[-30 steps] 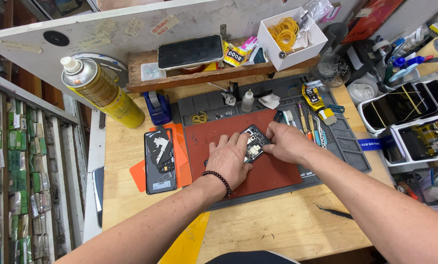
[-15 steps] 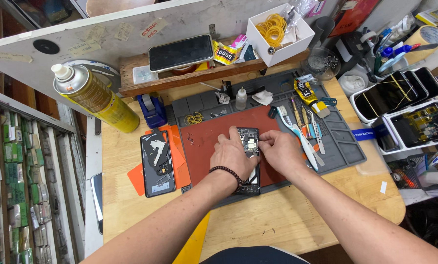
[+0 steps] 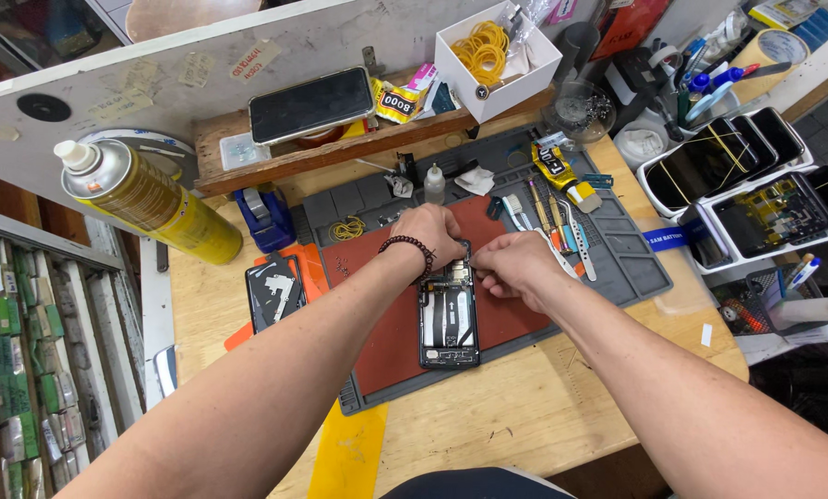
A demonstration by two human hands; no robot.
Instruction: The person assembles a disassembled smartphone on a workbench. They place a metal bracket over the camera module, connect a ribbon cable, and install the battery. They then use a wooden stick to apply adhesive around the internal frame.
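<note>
Head view, looking down at my counter (image 3: 543,416). Compared with a moment ago, the opened smartphone (image 3: 449,319) now lies lengthwise toward me on the red repair mat (image 3: 395,342), its lower half uncovered, where before my hands hid most of it. Both hands have gathered at its top edge, so I judge the work has narrowed to the top end of the phone. My left hand (image 3: 432,236) curls over the top, fingers pressed on the frame. My right hand (image 3: 515,268) pinches narrowly at the same edge; I cannot tell whether it holds a part.

Containers: a white box (image 3: 538,69) on the shelf holds yellow rubber bands (image 3: 481,48). White trays (image 3: 658,199) at the right hold dark phones bound with bands. A cup (image 3: 779,55) at the top right holds pens and tools.
</note>
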